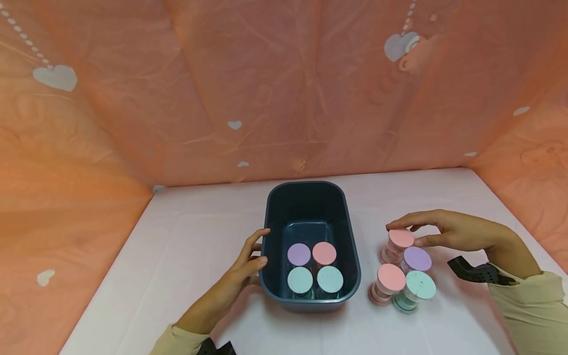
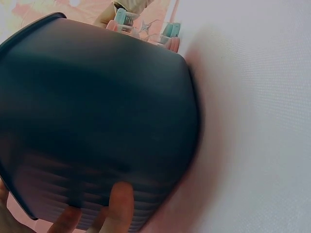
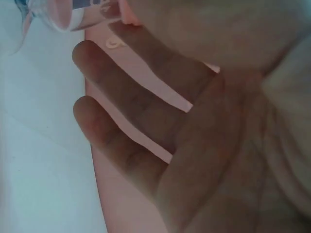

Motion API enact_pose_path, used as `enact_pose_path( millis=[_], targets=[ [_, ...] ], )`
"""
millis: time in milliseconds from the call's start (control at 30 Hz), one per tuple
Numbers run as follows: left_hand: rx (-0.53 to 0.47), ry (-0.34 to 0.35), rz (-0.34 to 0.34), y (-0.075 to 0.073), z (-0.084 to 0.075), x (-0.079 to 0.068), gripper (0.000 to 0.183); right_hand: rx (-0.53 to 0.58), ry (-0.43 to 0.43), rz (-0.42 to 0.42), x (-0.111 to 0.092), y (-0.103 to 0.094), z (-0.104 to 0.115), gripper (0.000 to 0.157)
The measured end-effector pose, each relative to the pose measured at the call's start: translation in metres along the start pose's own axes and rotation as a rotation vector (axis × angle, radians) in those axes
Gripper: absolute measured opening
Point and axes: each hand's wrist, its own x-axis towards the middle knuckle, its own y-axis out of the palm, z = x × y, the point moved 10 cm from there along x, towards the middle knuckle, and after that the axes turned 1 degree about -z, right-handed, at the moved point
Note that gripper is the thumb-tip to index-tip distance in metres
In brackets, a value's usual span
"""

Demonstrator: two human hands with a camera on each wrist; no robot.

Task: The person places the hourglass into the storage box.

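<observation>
— Fingers first! Pinching the far pink jar (image 1: 401,238) by its lid with the right hand (image 1: 457,231), thumb one side, forefinger opposite.
— Why up top?
— Likely for easier access from above, squeezed close to a purple jar (image 1: 417,259), behind another pink jar (image 1: 390,278) and a green jar (image 1: 420,285). Off the counter (image 1: 199,241) or on? Hard to tell.
— And with the left hand (image 1: 237,276)?
— Just touching the side of the dark tub (image 1: 310,306), fingers relaxed, not wrapped round; probably to steady it.
— Inside?
— Four jars (image 1: 327,295), lids up, bunched at the near end: purple lid (image 1: 299,254) and pink lid (image 1: 324,253) behind two pale green lids (image 1: 300,280) (image 1: 330,279). Perhaps huddled to prop each other up.
</observation>
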Motion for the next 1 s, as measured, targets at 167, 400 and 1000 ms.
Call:
enact_pose_path(
  millis=[167,400,1000],
  targets=[
    [0.004,-0.008,0.002,-0.001,0.001,0.000,0.060,-0.002,-0.012,-0.007,0.002,0.001,0.000,0.046],
    [0.008,-0.015,0.008,-0.001,0.003,0.001,0.057,-0.046,0.030,-0.090,0.006,-0.004,-0.006,0.048],
    [0.007,-0.013,-0.005,-0.003,0.003,0.001,0.058,0.043,0.312,-0.128,0.006,0.002,-0.039,0.062]
  ],
)
